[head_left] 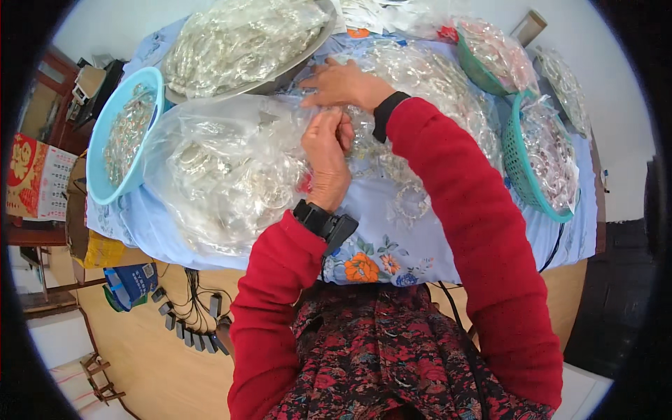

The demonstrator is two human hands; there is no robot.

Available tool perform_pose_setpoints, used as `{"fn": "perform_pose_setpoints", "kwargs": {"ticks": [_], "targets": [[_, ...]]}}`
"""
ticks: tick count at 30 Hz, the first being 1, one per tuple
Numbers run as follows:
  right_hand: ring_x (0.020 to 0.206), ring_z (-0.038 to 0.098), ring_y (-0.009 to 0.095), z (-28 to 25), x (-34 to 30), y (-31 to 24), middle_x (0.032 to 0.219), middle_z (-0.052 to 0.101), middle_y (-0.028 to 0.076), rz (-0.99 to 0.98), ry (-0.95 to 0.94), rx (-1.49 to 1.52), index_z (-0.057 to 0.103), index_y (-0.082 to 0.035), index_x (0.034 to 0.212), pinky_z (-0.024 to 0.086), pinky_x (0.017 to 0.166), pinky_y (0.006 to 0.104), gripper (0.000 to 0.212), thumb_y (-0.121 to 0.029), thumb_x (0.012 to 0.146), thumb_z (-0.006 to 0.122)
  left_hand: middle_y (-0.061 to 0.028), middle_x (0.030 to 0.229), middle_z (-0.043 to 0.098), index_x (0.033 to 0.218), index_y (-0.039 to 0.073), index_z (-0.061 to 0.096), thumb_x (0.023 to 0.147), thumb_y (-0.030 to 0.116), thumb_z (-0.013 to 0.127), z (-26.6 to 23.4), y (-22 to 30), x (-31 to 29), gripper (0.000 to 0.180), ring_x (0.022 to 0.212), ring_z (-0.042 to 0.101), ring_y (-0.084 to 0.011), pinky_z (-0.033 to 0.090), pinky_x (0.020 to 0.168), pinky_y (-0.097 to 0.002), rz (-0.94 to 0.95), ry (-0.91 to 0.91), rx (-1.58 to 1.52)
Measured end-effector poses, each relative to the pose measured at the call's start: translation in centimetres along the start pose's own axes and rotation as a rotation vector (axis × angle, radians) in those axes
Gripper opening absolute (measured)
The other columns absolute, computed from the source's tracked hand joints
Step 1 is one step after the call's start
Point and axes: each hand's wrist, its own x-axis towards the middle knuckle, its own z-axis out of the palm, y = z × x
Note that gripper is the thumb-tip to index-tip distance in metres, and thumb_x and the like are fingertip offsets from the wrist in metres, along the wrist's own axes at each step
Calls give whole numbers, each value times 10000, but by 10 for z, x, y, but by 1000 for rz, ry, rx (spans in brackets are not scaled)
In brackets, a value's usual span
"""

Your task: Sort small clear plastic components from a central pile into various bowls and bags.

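My left hand [326,150] is closed, fingers curled in a pinch at the right edge of a big clear plastic bag [210,115]. What it pinches is hidden. Inside the bag lie many small silvery packed pieces, perhaps jewellery. Just beyond, my right hand [348,85] reaches leftward with its fingers spread, palm down, and nothing shows in its grasp. It is over the gap between the bag, a metal basin [269,82] and a loose heap of clear-wrapped silvery pieces [441,91]. A bit of red shows beside my left wrist.
A light blue basin [94,168] with small packets stands at the left. Green baskets [516,150] of wrapped pieces stand at the right. Plastic-covered goods fill the metal basin. A flowered blue cloth [329,259] covers the table. Several black adapters [189,336] with cables lie on the floor.
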Motion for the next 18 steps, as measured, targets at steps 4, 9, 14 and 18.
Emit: {"fn": "perform_pose_setpoints", "kwargs": {"ticks": [4, 9, 14, 18], "targets": [[941, 598, 314, -29, -12, 4, 1021, 618, 149, 4, -91, 44, 649, -162, 1070, 471, 828, 424, 331, -307, 793, 542, 19, 572, 509, 687, 73, 560, 856, 197, 535, -5, 1, 0, 210, 485, 397, -48, 281, 447, -205, -4, -8, -19], [891, 599, 323, -72, -18, 2, 918, 628, 146, 182, -392, -10, 652, -94, 977, 487, 773, 416, 246, -216, 793, 543, 21, 573, 511, 693, 76, 566, 852, 197, 543, -7, 1, 2, 201, 486, 396, -47, 280, 447, -203, -21, -9, -33], [844, 598, 323, -95, -42, 3, 818, 624, 132, 197, -426, -148, 643, -67, 913, 489, 725, 417, 197, -181, 794, 536, 22, 571, 510, 697, 76, 571, 847, 198, 551, -6, 1, 1, 194, 484, 392, -46, 277, 442, -202, -13, -17, -28], [828, 597, 334, -111, -55, 5, 834, 634, 155, 216, -287, -144, 651, -53, 917, 489, 710, 417, 202, -174, 809, 530, 20, 570, 508, 697, 75, 571, 846, 197, 554, -5, 1, 0, 193, 480, 389, -47, 276, 441, -203, 5, -27, -10]]}}
